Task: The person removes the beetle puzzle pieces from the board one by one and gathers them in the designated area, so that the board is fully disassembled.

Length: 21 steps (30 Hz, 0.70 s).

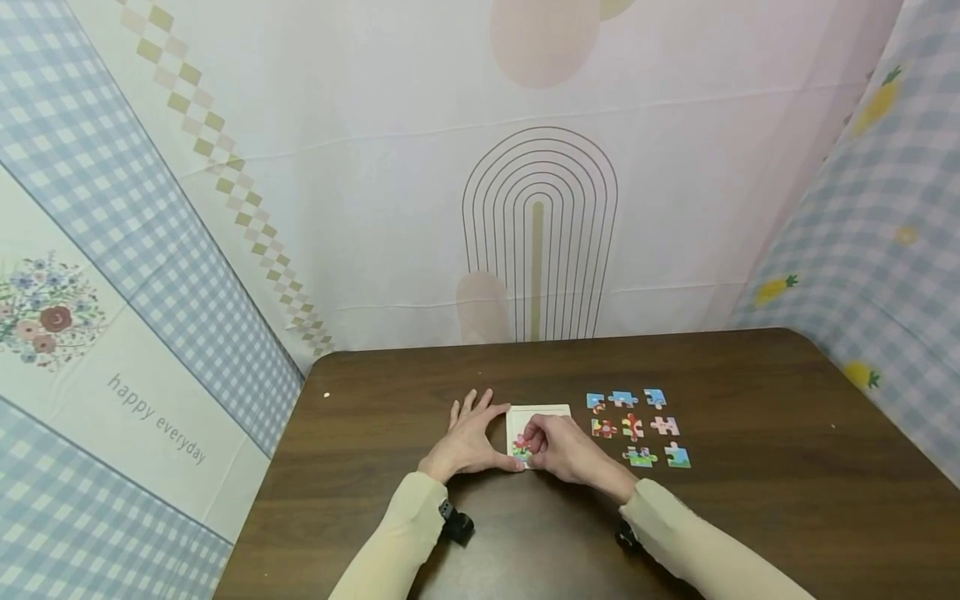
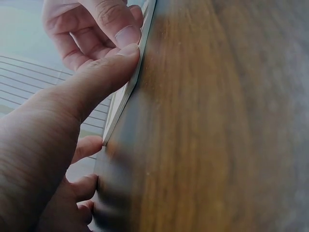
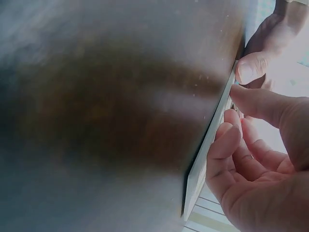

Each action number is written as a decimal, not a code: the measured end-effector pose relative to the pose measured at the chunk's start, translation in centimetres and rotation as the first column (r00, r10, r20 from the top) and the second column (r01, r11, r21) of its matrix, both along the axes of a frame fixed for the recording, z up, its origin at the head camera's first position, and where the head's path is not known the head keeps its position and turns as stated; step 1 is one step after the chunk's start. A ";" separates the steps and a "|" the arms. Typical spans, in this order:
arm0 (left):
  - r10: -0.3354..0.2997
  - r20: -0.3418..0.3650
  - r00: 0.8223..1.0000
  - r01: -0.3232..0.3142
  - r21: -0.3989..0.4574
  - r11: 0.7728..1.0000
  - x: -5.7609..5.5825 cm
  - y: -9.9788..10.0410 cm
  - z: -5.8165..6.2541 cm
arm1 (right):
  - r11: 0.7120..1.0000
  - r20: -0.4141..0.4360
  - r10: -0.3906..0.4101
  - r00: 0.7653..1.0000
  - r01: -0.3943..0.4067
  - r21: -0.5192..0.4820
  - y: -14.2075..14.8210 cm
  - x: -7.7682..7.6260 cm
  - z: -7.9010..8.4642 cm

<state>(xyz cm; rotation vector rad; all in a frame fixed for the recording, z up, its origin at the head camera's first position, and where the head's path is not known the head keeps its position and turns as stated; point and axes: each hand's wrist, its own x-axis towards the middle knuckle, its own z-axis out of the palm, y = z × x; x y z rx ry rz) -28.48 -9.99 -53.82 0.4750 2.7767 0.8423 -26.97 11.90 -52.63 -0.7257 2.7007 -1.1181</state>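
A small white puzzle tray (image 1: 537,410) lies on the table. In its lower left corner is a jigsaw piece (image 1: 521,451) with a red flower and green leaves, partly covered by fingers. My right hand (image 1: 564,447) pinches this piece at its right side, thumb and curled fingertips low over the tray. My left hand (image 1: 467,443) spans the tray's left side. Its thumb touches the lower edge beside the piece, and the index fingertip meets the upper left corner. In the right wrist view, the right fingers (image 3: 224,145) mostly hide the piece.
Several loose jigsaw pieces (image 1: 632,427) lie in rows on the table, to the right of the tray. A tiny white speck (image 1: 326,395) is near the far left corner of the brown table (image 1: 750,500). Patterned cloth (image 1: 390,208) hangs behind it.
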 end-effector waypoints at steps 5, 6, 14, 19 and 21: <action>-0.002 0.004 1.000 0.002 0.004 1.000 0.0 0.0 0.0 | 0.999 0.010 -0.035 0.999 0.035 0.013 -0.1 0.0 0.0; -0.002 0.006 1.000 0.002 0.004 1.000 0.0 0.0 0.0 | 0.999 0.012 -0.044 0.999 0.043 0.014 -0.1 0.0 0.0; -0.004 0.023 1.000 0.004 0.012 1.000 0.0 -0.1 0.1 | 0.998 0.024 -0.070 0.997 0.070 -0.007 0.8 0.0 0.1; -0.006 0.023 1.000 0.006 0.007 1.000 0.0 -0.3 0.1 | 0.998 0.038 -0.063 0.997 0.064 -0.023 1.7 0.0 0.2; -0.005 0.023 1.000 0.005 0.003 1.000 -0.1 -0.3 0.1 | 0.997 0.042 -0.065 0.997 0.067 -0.028 2.1 0.0 0.3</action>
